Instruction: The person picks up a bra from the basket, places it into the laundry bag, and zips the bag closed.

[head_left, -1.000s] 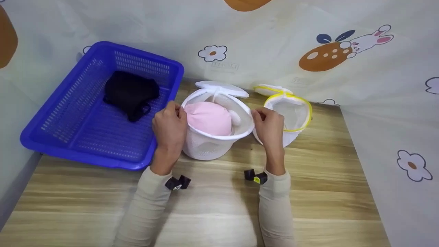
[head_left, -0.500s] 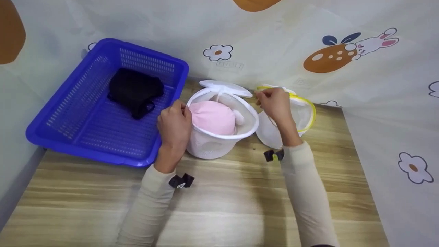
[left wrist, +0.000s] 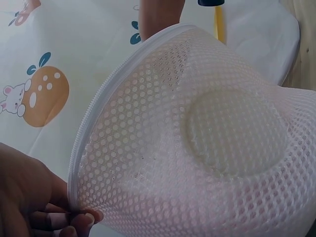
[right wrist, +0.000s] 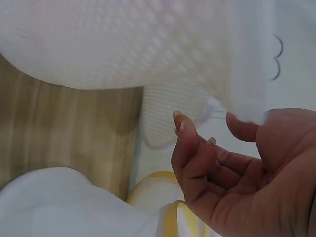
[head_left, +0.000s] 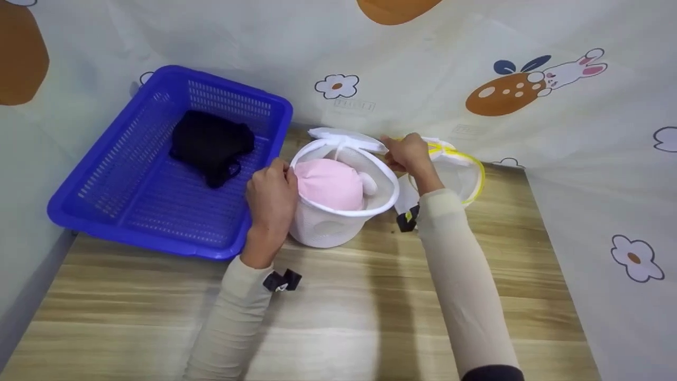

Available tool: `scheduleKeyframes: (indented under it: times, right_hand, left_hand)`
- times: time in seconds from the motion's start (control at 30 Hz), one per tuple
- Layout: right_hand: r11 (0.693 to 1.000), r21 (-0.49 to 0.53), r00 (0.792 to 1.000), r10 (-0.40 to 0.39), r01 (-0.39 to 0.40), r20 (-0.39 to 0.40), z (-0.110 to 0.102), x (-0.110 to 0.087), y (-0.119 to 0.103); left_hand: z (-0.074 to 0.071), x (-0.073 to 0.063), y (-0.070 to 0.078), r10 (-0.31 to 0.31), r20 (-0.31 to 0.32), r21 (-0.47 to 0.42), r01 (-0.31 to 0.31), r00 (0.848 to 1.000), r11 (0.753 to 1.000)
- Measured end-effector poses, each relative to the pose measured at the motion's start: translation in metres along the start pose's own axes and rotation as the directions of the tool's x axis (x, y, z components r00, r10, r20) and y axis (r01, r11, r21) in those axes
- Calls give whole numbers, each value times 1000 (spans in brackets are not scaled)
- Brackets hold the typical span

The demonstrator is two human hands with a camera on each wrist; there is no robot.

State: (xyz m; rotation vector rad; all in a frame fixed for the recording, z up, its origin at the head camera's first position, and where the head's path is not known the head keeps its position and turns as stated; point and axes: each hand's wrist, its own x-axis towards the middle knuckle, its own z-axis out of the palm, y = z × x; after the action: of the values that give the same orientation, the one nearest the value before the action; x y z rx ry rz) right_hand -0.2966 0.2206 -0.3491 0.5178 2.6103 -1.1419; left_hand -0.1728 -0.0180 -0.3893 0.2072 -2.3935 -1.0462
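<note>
A white mesh laundry bag (head_left: 328,231) stands upright with its top unzipped and its lid (head_left: 346,138) folded back behind it. Inside lies a gathered pink cloth item (head_left: 329,182), a small white rounded piece beside it. My left hand (head_left: 272,198) pinches the bag's left rim; the left wrist view shows thumb and fingertips on the zipper edge (left wrist: 81,133). At the lid's right end is my right hand (head_left: 410,153). Its fingers (right wrist: 195,158) are loosely bent, with a gap to the thumb and nothing between them, near the bag's rim.
Left of the bag is a blue plastic basket (head_left: 143,241) holding a black cloth item (head_left: 209,143) with a loop. A second white bag with yellow trim (head_left: 480,182) stands open at right, partly behind my right arm. A patterned sheet (head_left: 412,69) hangs behind the wooden table (head_left: 328,317).
My right hand has let go of the bag's right rim, moved up over the yellow-trimmed bag, then left to the lid's end. My left hand keeps its pinch on the rim.
</note>
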Motion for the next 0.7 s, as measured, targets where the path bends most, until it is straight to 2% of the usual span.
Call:
scheduleKeyframes:
  times: [0.13, 0.27, 0.47, 0.57, 0.7]
  right_hand:
    - [997, -67, 999, 43, -43, 0, 9, 6, 2]
    - [995, -77, 997, 71, -70, 14, 15, 10, 2]
    - [991, 30, 991, 128, -130, 35, 19, 13, 2]
    - [992, 30, 992, 121, -122, 22, 21, 15, 4]
    - [994, -66, 996, 85, -87, -26, 23, 15, 4]
  left_hand:
    - [-2, -1, 0, 30, 36, 26, -31, 999, 999]
    - [-3, 0, 1, 37, 47, 34, -39, 998, 999]
    - [-4, -2, 1, 40, 53, 30, -42, 998, 999]
    - [-4, -3, 1, 43, 51, 43, -45, 998, 998]
    - [-4, -2, 2, 39, 58, 61, -43, 998, 997]
